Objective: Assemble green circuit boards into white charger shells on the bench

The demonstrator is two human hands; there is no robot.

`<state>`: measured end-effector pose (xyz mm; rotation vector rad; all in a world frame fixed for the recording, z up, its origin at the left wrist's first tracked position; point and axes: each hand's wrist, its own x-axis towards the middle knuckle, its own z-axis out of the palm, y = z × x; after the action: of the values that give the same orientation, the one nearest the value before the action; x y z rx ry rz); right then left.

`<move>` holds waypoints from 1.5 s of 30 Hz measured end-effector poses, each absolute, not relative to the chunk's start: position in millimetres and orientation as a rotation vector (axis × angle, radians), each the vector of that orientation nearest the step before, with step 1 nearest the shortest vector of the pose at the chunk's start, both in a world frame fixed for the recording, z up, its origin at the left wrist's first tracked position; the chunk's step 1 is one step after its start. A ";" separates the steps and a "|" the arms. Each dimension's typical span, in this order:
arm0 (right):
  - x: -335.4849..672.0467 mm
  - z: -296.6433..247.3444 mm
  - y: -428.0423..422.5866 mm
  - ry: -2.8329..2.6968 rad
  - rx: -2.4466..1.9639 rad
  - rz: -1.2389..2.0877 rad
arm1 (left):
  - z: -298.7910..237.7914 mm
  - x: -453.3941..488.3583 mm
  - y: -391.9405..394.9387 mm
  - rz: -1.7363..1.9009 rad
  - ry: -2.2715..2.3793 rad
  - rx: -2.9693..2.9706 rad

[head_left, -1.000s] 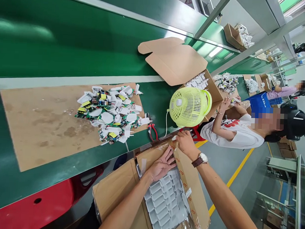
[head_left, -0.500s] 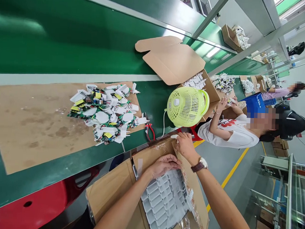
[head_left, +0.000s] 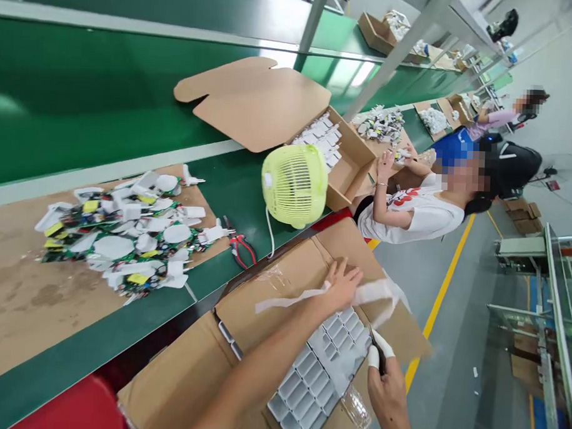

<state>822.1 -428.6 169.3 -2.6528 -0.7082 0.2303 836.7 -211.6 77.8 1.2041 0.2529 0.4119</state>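
An open cardboard box (head_left: pixel 163 376) holds light grey plastic parts with rectangular pockets (head_left: pixel 303 390), set in rows. My left hand (head_left: pixel 342 285) lies with its fingers spread on the box's inner flap, beside a strip of whitish tape (head_left: pixel 379 293). At the box's right edge is my right hand (head_left: pixel 389 384), white covers on its thumb and forefinger. Those two fingers close round a narrow dark thing whose kind I cannot make out. Crumpled clear tape (head_left: pixel 357 408) hangs by the box near that hand.
Circuit boards with white parts (head_left: pixel 126 234) are heaped on a cardboard sheet (head_left: pixel 11 292) on the green bench. Red-handled pliers (head_left: pixel 241 250), a yellow-green fan (head_left: pixel 295 186) and an open carton (head_left: pixel 351 163) stand farther along. A co-worker (head_left: pixel 408 209) sits beyond; a red chair (head_left: pixel 75 407) is at lower left.
My right hand has come down from the far flap to the box's right edge. My left hand has moved off the grey parts onto the flap, now spread wider. The view has shifted.
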 end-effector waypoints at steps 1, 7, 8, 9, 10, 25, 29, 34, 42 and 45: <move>825.9 166.7 -444.4 -0.608 -2.663 0.224 | 69.7 846.9 -213.5 0.366 0.269 1.276; 823.3 155.8 -524.3 -0.211 -2.653 0.339 | 34.9 868.5 -219.6 0.026 0.352 1.658; 820.3 153.4 -534.9 -0.144 -2.648 0.392 | 35.0 868.7 -219.0 -0.027 0.366 1.743; 817.0 150.6 -544.3 -0.090 -2.632 0.455 | 36.7 868.8 -217.9 -0.077 0.373 1.832; 813.4 147.5 -552.3 -0.059 -2.608 0.517 | 39.5 869.0 -216.3 -0.121 0.374 1.922; 718.7 119.2 -575.9 -1.356 -2.430 1.002 | 111.2 683.9 -212.5 0.300 0.390 2.624; 735.1 120.5 -577.7 -1.410 -2.377 1.040 | 120.7 617.9 -258.9 0.200 0.619 2.477; 762.5 126.5 -587.6 -0.930 -2.496 0.859 | 131.1 647.8 -340.3 -0.277 0.163 2.322; 756.5 118.6 -572.6 -0.426 -2.500 0.976 | 117.3 744.6 -387.8 -0.737 -0.220 2.653; 754.2 122.2 -569.0 -0.313 -2.426 0.978 | 112.2 745.9 -386.1 -0.725 -0.187 2.659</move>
<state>754.2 -569.0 122.2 -2.4258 -0.3133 0.9780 745.9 -386.1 112.2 2.6592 -0.1873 -0.7252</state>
